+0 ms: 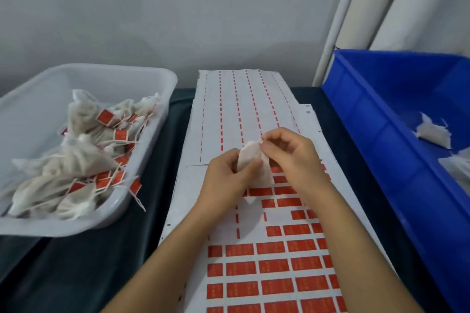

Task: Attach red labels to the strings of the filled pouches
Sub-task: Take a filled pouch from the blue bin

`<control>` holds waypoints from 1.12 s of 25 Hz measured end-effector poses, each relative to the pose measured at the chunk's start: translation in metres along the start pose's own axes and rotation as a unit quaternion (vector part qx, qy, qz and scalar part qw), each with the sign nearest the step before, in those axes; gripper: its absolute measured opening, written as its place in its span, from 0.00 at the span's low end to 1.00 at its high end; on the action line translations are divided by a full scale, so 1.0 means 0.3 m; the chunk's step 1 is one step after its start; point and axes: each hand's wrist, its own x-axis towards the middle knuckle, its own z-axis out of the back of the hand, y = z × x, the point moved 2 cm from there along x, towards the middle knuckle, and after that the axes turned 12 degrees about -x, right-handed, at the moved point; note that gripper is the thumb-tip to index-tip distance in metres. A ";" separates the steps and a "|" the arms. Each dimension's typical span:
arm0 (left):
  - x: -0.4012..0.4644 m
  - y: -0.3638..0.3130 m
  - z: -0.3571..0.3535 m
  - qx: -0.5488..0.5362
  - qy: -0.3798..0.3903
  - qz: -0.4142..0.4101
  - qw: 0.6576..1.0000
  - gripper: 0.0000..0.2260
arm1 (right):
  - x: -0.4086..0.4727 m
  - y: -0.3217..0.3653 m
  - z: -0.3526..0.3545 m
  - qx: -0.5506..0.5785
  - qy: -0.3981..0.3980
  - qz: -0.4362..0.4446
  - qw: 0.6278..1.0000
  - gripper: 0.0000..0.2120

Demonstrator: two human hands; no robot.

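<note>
Held at twelve o'clock above the label sheet [269,256], a soft, light pouch [250,160] is gripped by the left hand [225,178]; right hand [290,152] fingers pinch its top, where the thin string seems best taken.

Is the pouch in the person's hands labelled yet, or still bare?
Still bare, as far as shows. The pouch, gripped by the left hand, carries no red label; the right hand pinches its top, where the string is too small to make out.

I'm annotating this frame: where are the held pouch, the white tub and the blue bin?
held pouch [250,160]: head view, on its white body between the hands.
white tub [157,119]: head view, on its right wall.
blue bin [376,119]: head view, on its inner left wall.
</note>
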 end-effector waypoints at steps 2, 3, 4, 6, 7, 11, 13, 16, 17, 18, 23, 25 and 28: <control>0.007 0.008 0.002 0.006 -0.018 0.007 1.000 0.06 | -0.012 -0.029 -0.020 0.060 -0.039 -0.027 0.997 0.03; 0.008 0.012 0.001 0.004 -0.021 0.012 1.000 0.06 | -0.018 -0.041 -0.029 0.085 -0.048 -0.040 0.994 0.04; 0.009 0.013 0.002 -0.001 -0.021 0.014 1.000 0.06 | -0.023 -0.052 -0.037 0.111 -0.050 -0.053 0.991 0.04; 0.010 0.011 0.004 -0.020 -0.017 0.010 1.000 0.08 | -0.029 -0.070 -0.043 0.162 -0.046 -0.073 0.983 0.06; 0.010 0.011 0.005 -0.027 -0.014 0.007 1.000 0.08 | -0.030 -0.076 -0.042 0.176 -0.047 -0.077 0.980 0.06; 0.009 0.011 0.003 -0.033 -0.007 0.002 0.999 0.08 | -0.030 -0.080 -0.035 0.193 -0.052 -0.079 0.977 0.07; 0.010 0.015 -0.001 -0.032 -0.005 0.001 0.999 0.07 | -0.031 -0.077 -0.037 0.198 -0.055 -0.081 0.975 0.08; 0.006 0.018 0.000 -0.038 0.008 -0.001 0.999 0.06 | -0.036 -0.070 -0.039 0.198 -0.059 -0.077 0.975 0.09; 0.004 0.018 -0.001 -0.041 0.016 -0.002 0.999 0.05 | -0.036 -0.067 -0.039 0.201 -0.058 -0.075 0.975 0.10; 0.000 0.017 -0.002 -0.042 0.024 0.001 0.999 0.04 | -0.036 -0.062 -0.039 0.206 -0.055 -0.074 0.974 0.11; -0.008 0.009 -0.011 -0.066 0.074 0.008 0.995 0.03 | -0.030 -0.046 -0.040 0.273 -0.042 -0.086 0.957 0.15; -0.008 0.005 -0.014 -0.039 0.078 0.003 0.996 0.06 | -0.027 -0.046 -0.037 0.304 -0.049 -0.084 0.948 0.14; -0.014 0.002 -0.025 0.009 0.080 -0.004 0.997 0.06 | -0.024 -0.055 -0.023 0.346 -0.080 -0.078 0.931 0.12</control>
